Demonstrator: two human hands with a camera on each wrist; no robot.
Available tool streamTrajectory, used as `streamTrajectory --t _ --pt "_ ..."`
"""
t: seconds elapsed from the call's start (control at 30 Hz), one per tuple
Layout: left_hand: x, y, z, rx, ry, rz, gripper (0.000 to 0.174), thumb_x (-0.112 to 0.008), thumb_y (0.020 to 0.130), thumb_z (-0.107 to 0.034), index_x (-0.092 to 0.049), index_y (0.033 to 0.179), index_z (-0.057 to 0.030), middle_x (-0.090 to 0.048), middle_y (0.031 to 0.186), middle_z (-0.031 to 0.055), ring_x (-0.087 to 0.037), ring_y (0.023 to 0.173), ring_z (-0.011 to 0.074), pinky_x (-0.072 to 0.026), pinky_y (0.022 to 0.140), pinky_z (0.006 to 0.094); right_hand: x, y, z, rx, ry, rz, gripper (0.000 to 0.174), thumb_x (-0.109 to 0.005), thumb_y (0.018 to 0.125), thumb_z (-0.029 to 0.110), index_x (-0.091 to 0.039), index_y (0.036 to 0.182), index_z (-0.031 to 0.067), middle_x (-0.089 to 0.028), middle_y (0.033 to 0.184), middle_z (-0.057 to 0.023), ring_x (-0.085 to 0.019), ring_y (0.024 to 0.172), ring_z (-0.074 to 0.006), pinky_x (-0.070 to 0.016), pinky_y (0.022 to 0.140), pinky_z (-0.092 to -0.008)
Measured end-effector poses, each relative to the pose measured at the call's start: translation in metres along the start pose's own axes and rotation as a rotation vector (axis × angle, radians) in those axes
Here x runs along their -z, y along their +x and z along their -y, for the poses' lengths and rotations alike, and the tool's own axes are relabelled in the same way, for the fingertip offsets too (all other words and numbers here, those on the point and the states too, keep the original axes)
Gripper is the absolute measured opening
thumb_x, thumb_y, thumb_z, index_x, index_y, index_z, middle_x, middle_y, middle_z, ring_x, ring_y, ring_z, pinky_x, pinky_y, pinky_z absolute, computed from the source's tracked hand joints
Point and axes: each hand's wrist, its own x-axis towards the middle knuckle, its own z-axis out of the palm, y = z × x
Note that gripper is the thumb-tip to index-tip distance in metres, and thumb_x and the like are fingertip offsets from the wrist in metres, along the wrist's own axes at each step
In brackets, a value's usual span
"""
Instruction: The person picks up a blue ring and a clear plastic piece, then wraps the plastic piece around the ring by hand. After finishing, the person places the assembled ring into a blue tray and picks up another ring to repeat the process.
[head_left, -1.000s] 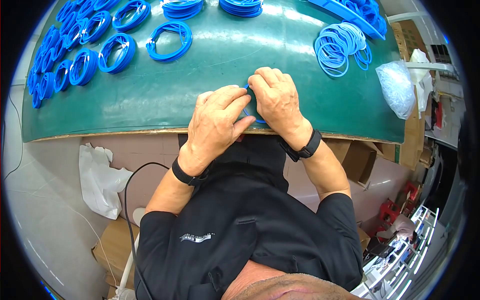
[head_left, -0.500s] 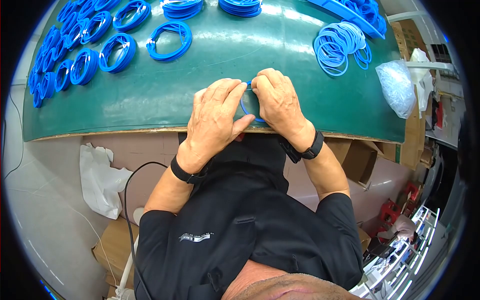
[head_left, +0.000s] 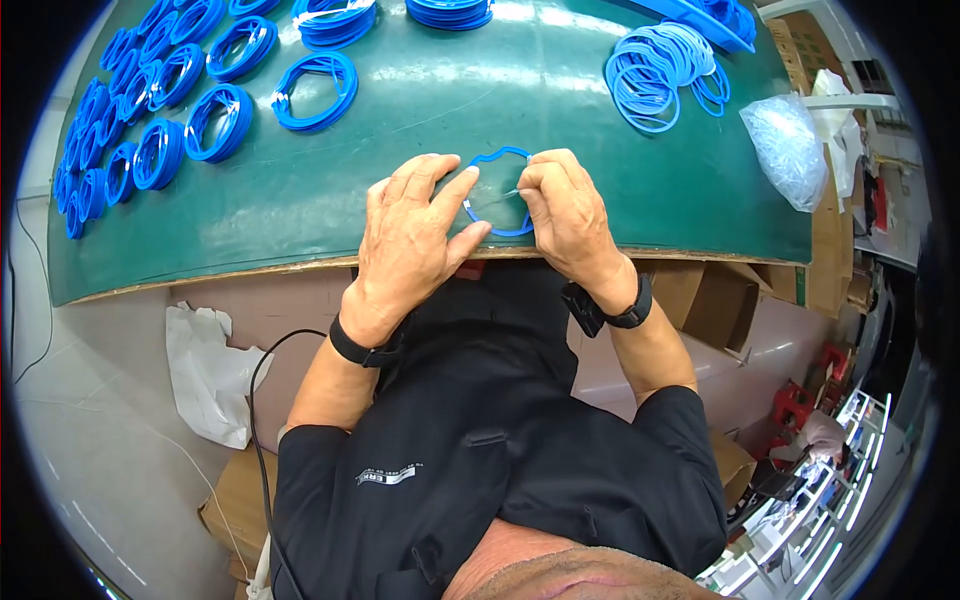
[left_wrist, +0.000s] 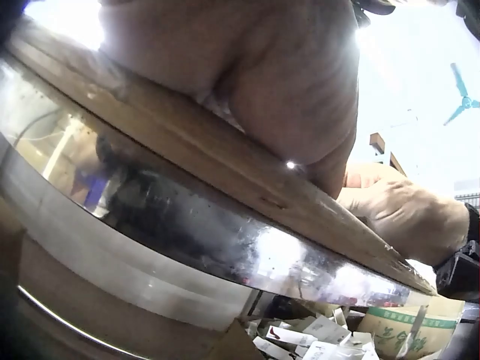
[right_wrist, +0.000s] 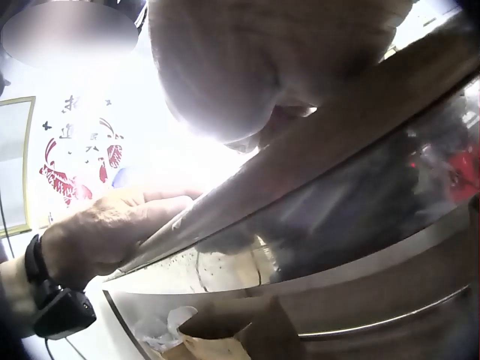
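As we look in, one blue ring (head_left: pixel 512 233) lies on the worktop (head_left: pixel 430 130); the left hand (head_left: pixel 412 220), fingers loosely extended, sits at its left edge, the right hand (head_left: pixel 570 215) pinches one thin pale strip (head_left: pixel 511 193), and we spot one pile of loops (head_left: pixel 655 72) beyond.

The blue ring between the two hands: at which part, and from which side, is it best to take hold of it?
Probably pinch the thin far arc of the blue ring from above, one fingertip inside the loop and one outside. That arc shows uncovered between the left hand and the right hand, and the open middle leaves room for a finger.
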Motion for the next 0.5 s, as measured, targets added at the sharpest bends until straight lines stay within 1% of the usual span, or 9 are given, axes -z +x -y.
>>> streamTrajectory --t 0.03,0.13,0.17,0.27,0.3,0.4,0.43,0.5 --pt "0.0 0.0 0.0 -0.005 -0.001 0.003 0.062 -0.094 0.089 -0.034 -0.074 0.145 -0.0136 -0.065 0.152 0.0067 -0.059 0.145 0.0295 -0.0457 0.113 0.0494 0.003 -0.003 0.0 -0.004 -0.002 -0.004 0.02 -0.076 0.095 -0.004 -0.066 0.109 0.0047 -0.067 0.114 -0.0164 -0.069 0.105 -0.0392 -0.0548 0.09 -0.0464" --pt "0.002 0.0 0.0 0.003 0.005 0.031 0.067 -0.094 0.088 -0.031 -0.074 0.149 -0.0125 -0.066 0.154 0.0085 -0.06 0.146 0.0313 -0.0449 0.115 0.0483 0.011 -0.012 -0.001 -0.069 0.088 -0.077 0.013 -0.074 0.103 -0.004 -0.065 0.108 0.003 -0.067 0.11 -0.0163 -0.067 0.1 -0.0348 -0.0561 0.087 -0.0431" --pt "0.002 0.0 0.0 -0.003 0.003 0.034 0.067 -0.094 0.088 -0.031 -0.074 0.149 -0.0125 -0.066 0.154 0.0085 -0.06 0.146 0.0313 -0.0449 0.115 0.0483 0.015 -0.015 -0.002 -0.073 0.085 -0.081 0.013 -0.074 0.103 -0.004 -0.065 0.108 0.003 -0.067 0.11 -0.0163 -0.067 0.1 -0.0348 -0.0561 0.087 -0.0431" --pt "0.002 0.001 0.0 -0.003 0.001 0.034 0.065 -0.094 0.088 -0.031 -0.075 0.147 -0.0122 -0.067 0.154 0.0085 -0.06 0.146 0.0312 -0.0446 0.115 0.0481 0.027 -0.029 -0.006 -0.15 0.113 -0.119 0.007 -0.07 0.109 0.001 -0.063 0.108 0.0031 -0.065 0.109 -0.0132 -0.064 0.096 -0.0294 -0.0543 0.086 -0.0393" --pt "0.002 0.001 0.0 -0.009 -0.001 0.037 0.065 -0.094 0.088 -0.031 -0.075 0.147 -0.0122 -0.067 0.154 0.0085 -0.06 0.146 0.0312 -0.0446 0.115 0.0481 0.03 -0.034 -0.007 -0.154 0.11 -0.124 0.007 -0.07 0.109 0.001 -0.063 0.108 0.0031 -0.065 0.109 -0.0132 -0.064 0.096 -0.0294 -0.0543 0.086 -0.0393" --pt "0.001 0.002 -0.001 -0.003 0.017 0.025 0.062 -0.094 0.089 -0.03 -0.077 0.145 -0.0116 -0.067 0.153 0.0091 -0.06 0.146 0.0315 -0.0448 0.115 0.0482 0.041 -0.049 -0.007 -0.25 0.139 -0.14 0.008 -0.068 0.112 0.005 -0.063 0.107 0.0032 -0.065 0.11 -0.0108 -0.061 0.095 -0.0248 -0.0525 0.085 -0.0354" --pt "0.0 0.002 -0.001 -0.009 0.015 0.027 0.062 -0.094 0.089 -0.03 -0.077 0.145 -0.0116 -0.067 0.153 0.0091 -0.06 0.146 0.0315 -0.0448 0.115 0.0482 0.045 -0.053 -0.007 -0.254 0.136 -0.145 0.008 -0.068 0.112 0.005 -0.063 0.107 0.0032 -0.065 0.11 -0.0108 -0.061 0.095 -0.0248 -0.0525 0.085 -0.0354" --pt "-0.001 0.001 -0.001 -0.005 0.02 0.016 0.06 -0.094 0.089 -0.03 -0.078 0.144 -0.0113 -0.068 0.152 0.0096 -0.061 0.145 0.0319 -0.0449 0.115 0.0482 0.053 -0.062 -0.006 -0.297 0.136 -0.172 0.008 -0.068 0.113 0.006 -0.063 0.108 0.0033 -0.064 0.11 -0.0093 -0.06 0.095 -0.0215 -0.0519 0.085 -0.0338"
